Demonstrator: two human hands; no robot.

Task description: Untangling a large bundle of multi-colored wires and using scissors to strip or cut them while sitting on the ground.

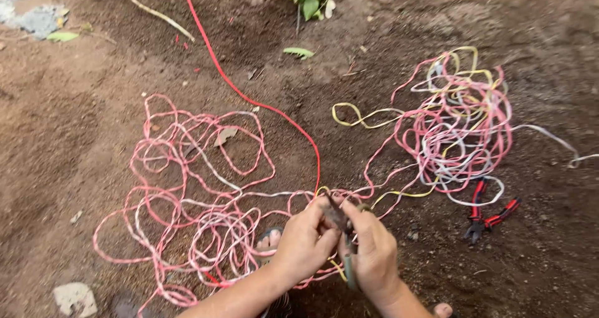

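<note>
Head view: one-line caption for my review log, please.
Left hand and right hand work twisted wire over soil, between pink-white wire tangles, red-handled pliers nearby.

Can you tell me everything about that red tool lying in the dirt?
The red-handled pliers lie flat on the brown soil, to the right of the person's right hand and apart from it. They have two red handles with dark patches, spread open in a V, meeting at a dark metal head that points down-left. The upper handle tips sit just under the edge of the tangled pile of pink, white and yellow wire. Nobody is touching them.
</note>
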